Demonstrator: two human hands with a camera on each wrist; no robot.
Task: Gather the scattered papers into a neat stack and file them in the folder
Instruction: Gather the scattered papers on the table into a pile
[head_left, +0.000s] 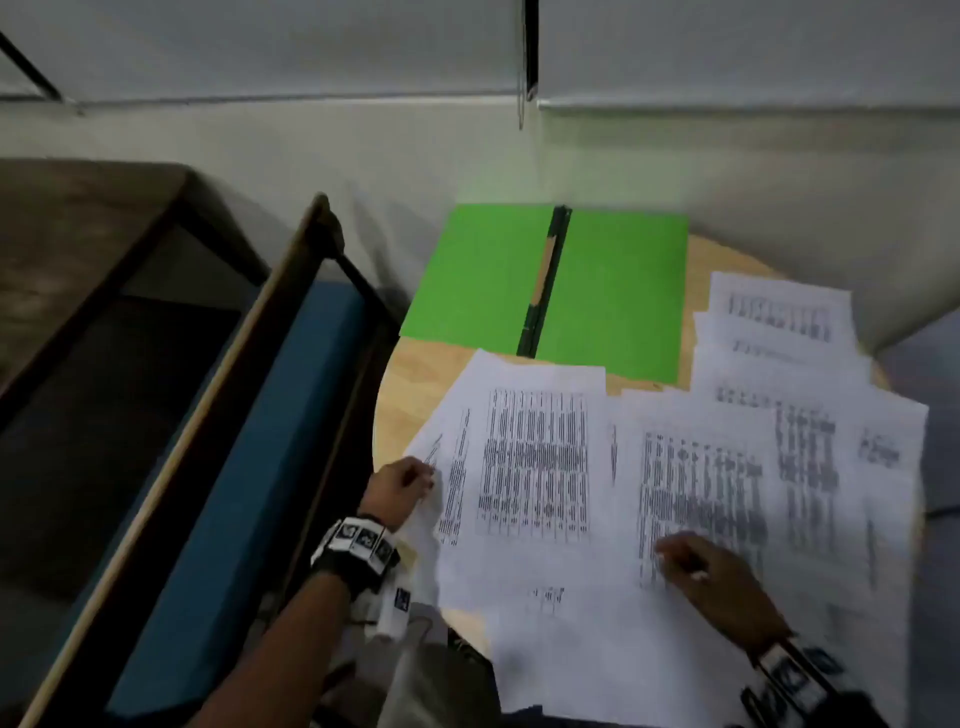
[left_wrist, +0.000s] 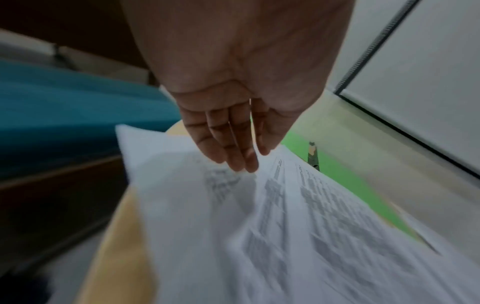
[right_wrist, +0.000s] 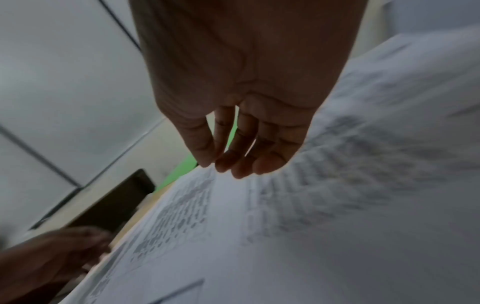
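Several white printed papers (head_left: 535, 467) lie overlapping across a round light-wood table (head_left: 415, 374). An open green folder (head_left: 613, 291) with a dark spine clip lies flat behind them. My left hand (head_left: 402, 483) pinches the left edge of the leftmost sheet (left_wrist: 259, 226) between thumb and straight fingers (left_wrist: 233, 148), and the sheet's edge is lifted. My right hand (head_left: 701, 566) rests with straight fingers (right_wrist: 239, 160) on a sheet (right_wrist: 311, 226) near the front right. The folder (left_wrist: 337, 170) shows beyond the paper in both wrist views.
A blue padded bench (head_left: 260, 415) with a dark frame stands close against the table's left side. A dark wooden table (head_left: 78, 223) is further left. A white wall (head_left: 727, 156) runs right behind the folder. More sheets (head_left: 779, 322) overhang the table's right edge.
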